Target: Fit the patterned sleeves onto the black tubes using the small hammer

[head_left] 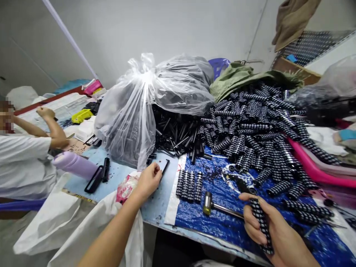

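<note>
My left hand [150, 178] is closed over the light-blue tabletop, its fingers pinching a thin black plastic strip [165, 169] that sticks up past them. My right hand [274, 226] wraps round a black tube with rows of white squares [260, 221], held tilted above the blue sheet. A small hammer [207, 204] with a metal and yellowish head lies on that sheet; its handle runs behind my right fingers. Between the hands, several patterned tubes [189, 186] lie side by side in a row.
A large heap of patterned tubes [250, 122] covers the right back. Black parts [178, 135] spill beneath a clear plastic bag [133, 115]. A purple bottle [78, 165] lies toward the left, close to another person's arm [57, 129]. A pink bin [314, 167] stands at right.
</note>
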Motion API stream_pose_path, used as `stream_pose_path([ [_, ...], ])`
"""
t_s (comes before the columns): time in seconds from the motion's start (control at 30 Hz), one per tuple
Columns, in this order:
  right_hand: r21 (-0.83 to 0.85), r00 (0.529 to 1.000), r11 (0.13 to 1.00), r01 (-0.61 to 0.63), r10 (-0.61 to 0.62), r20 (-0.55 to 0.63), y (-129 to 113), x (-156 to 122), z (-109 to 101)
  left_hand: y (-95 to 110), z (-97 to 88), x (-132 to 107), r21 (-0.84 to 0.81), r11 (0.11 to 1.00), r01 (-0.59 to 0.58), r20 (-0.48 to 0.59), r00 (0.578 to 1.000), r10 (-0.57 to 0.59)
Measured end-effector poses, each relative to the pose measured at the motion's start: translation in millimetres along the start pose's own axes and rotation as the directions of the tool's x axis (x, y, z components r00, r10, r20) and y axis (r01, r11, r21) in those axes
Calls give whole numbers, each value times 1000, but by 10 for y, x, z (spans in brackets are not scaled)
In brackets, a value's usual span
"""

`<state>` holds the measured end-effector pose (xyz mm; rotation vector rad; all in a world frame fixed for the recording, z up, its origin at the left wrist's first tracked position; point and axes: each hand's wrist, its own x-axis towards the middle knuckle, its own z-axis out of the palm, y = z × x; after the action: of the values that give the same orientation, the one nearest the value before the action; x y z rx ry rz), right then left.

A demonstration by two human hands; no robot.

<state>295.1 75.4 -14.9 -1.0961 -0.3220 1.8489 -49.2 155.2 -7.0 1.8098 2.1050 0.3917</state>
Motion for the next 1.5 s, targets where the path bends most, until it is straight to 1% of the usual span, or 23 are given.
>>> stream_pose_path([
  [0.13,-20,998,998,-60,60,-10,108,37,-69,41,26,4,32,997,76,-15,997,-75],
  [0.3,-58,995,996,-73,76,59,160,26,-5,193,83,138,42,997,59,31,998,-60],
  [0.43,-28,997,998,-62,63,52,163,-26,-74,192,61,78,-31,997,75,-22,997,-76],
  [0.5,-16,997,998,-63,64,38,152,-64,-134,177,19,-31,-102,990,102,-56,993,-108],
  [0.57,-14,999,999,-39,40,19,120,-108,-154,222,-14,-220,-175,978,117,-79,988,-132],
  [0.63,-44,1000,999,10,-9,19,74,-141,-113,371,-8,-486,-269,959,90,-44,993,-106],
  [0.67,-73,999,996,41,-39,37,53,-147,-73,483,13,-634,-331,942,62,7,998,-64],
  [0.7,-117,996,991,71,-64,67,37,-144,-26,613,47,-777,-460,887,37,108,994,14],
  [0.73,-174,991,980,97,-78,113,28,-134,22,752,91,-907,-578,815,51,209,974,87],
  [0.77,-240,982,964,116,-75,172,31,-118,69,892,142,-1016,-674,733,94,269,955,124],
  [0.8,-306,971,943,131,-60,231,45,-101,111,1025,200,-1098,-757,634,162,304,945,122],
  [0.9,-410,938,901,141,11,347,160,-68,193,1335,406,-1211,-898,252,361,360,932,-53],
  [0.97,-368,929,922,122,24,369,261,-72,212,1460,570,-1235,-920,17,392,385,909,-159],
  [1.0,-326,930,939,108,20,366,302,-79,211,1500,655,-1247,-919,-55,390,393,902,-179],
  [1.07,-207,939,977,55,20,344,337,-96,187,1542,804,-1280,-910,-125,395,413,892,-184],
  [1.13,-55,963,998,1,14,268,297,-106,141,1544,892,-1308,-901,-119,418,434,880,-194],
  [1.17,20,979,1000,-11,6,202,255,-109,118,1539,908,-1313,-903,-82,421,429,880,-205],
  [1.23,125,998,992,14,-21,56,163,-107,86,1544,900,-1306,-911,64,408,388,898,-207],
  [1.3,153,998,986,65,-60,-37,106,-95,89,1596,879,-1285,-903,248,352,331,936,-121],
  [1.33,149,996,986,78,-72,-47,100,-85,100,1639,875,-1277,-898,317,306,307,950,-47],
  [1.4,108,994,989,103,-99,-38,126,-65,117,1738,886,-1269,-892,401,209,268,959,96],
  [1.47,19,990,990,142,-142,9,171,-53,84,1807,904,-1270,-887,435,153,248,953,171],
  [1.5,-58,983,983,176,-173,55,189,-53,38,1818,906,-1271,-883,442,156,255,951,174],
])
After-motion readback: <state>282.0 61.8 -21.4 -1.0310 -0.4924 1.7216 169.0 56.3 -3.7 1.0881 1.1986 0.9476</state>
